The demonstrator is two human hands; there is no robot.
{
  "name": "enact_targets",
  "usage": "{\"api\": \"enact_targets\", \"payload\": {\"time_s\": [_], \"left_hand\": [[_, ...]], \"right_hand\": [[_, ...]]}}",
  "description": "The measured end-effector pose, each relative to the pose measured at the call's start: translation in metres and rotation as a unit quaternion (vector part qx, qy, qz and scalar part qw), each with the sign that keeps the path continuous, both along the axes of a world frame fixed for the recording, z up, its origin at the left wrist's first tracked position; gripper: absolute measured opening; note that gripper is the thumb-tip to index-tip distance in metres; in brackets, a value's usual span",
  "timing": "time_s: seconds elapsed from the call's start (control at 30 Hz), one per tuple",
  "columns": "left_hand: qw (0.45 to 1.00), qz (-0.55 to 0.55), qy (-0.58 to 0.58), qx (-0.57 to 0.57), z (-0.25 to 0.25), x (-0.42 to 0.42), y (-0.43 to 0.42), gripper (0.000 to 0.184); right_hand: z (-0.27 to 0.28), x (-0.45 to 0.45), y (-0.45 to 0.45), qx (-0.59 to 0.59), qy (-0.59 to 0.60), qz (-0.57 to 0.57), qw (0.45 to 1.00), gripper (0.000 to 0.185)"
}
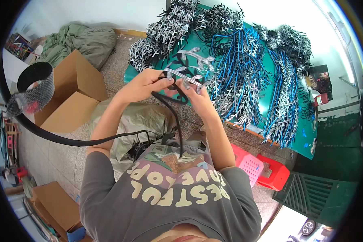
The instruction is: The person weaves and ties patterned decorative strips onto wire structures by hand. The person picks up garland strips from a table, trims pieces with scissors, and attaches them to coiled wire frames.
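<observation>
The head view shows two bare hands raised at the upper middle of the frame, in front of a green table (271, 105). The left hand (143, 85) grips a leafy trim (182, 74), black and silver-grey, pinched between thumb and fingers. The right hand (198, 99) is closed on the same trim, its fingertips near those of the left. A black strip (176, 115) runs down from the hands towards the front of a dark grey T-shirt (177, 193).

On the table, at the upper right, lie bundles of similar leafy strips (161, 38) and bright blue cords (234, 60), some reaching the near edge. Below the table, right of the middle, a pink stool (249, 163) stands beside a red stool (275, 173). An open cardboard box (70, 97) sits at the upper left, just beside a green cloth heap (78, 42). A pale green sack (129, 121) lies below the left hand, partly hidden by the forearm.
</observation>
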State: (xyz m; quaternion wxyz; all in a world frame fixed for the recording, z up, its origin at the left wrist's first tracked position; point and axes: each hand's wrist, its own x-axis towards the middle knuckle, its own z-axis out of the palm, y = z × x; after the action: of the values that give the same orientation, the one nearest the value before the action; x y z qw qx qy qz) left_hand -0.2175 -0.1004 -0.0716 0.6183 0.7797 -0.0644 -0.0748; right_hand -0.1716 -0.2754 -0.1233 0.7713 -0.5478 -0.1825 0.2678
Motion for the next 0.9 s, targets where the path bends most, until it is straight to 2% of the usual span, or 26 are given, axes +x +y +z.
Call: {"api": "enact_targets", "payload": {"time_s": [0.1,0.17,0.23,0.33,0.4,0.57,0.67,0.73,0.77,0.87,0.9], "left_hand": [[0.999,0.021,-0.021,0.037,-0.010,-0.003,0.017,0.029],[0.997,0.033,-0.030,0.056,-0.011,-0.005,0.024,0.029],[0.988,0.032,-0.077,0.132,-0.005,-0.007,0.029,0.023],[0.975,0.033,-0.124,0.184,-0.003,-0.009,0.031,0.019],[0.962,0.041,-0.174,0.206,-0.001,-0.009,0.030,0.017],[0.949,0.054,-0.179,0.256,0.011,-0.011,0.025,0.022],[0.929,0.050,-0.214,0.299,0.013,-0.011,0.026,0.012],[0.915,0.053,-0.238,0.321,0.014,-0.011,0.025,0.012],[0.900,0.057,-0.262,0.343,0.015,-0.012,0.024,0.012],[0.876,0.057,-0.299,0.374,0.014,-0.012,0.020,0.012],[0.868,0.053,-0.312,0.384,0.014,-0.012,0.018,0.012]], "right_hand": [[-0.017,0.000,0.002,0.090,0.114,0.007,0.989,0.021],[-0.019,-0.001,-0.011,0.075,0.079,0.069,0.992,0.025],[-0.016,-0.006,-0.014,0.069,0.065,0.100,0.990,0.028],[0.006,-0.013,-0.014,-0.035,-0.059,0.002,0.998,0.030],[0.010,-0.015,-0.015,-0.041,-0.069,-0.009,0.997,0.030],[0.010,-0.015,-0.015,-0.059,-0.135,-0.025,0.989,0.028],[-0.003,-0.013,-0.016,-0.077,-0.176,-0.027,0.981,0.024],[-0.010,-0.011,-0.015,-0.107,-0.211,-0.033,0.971,0.019],[-0.008,-0.011,-0.015,-0.108,-0.211,-0.033,0.971,0.019],[0.015,-0.013,-0.012,-0.155,-0.080,0.038,0.984,0.013],[0.015,-0.014,-0.012,-0.156,-0.079,0.038,0.984,0.013]]}}
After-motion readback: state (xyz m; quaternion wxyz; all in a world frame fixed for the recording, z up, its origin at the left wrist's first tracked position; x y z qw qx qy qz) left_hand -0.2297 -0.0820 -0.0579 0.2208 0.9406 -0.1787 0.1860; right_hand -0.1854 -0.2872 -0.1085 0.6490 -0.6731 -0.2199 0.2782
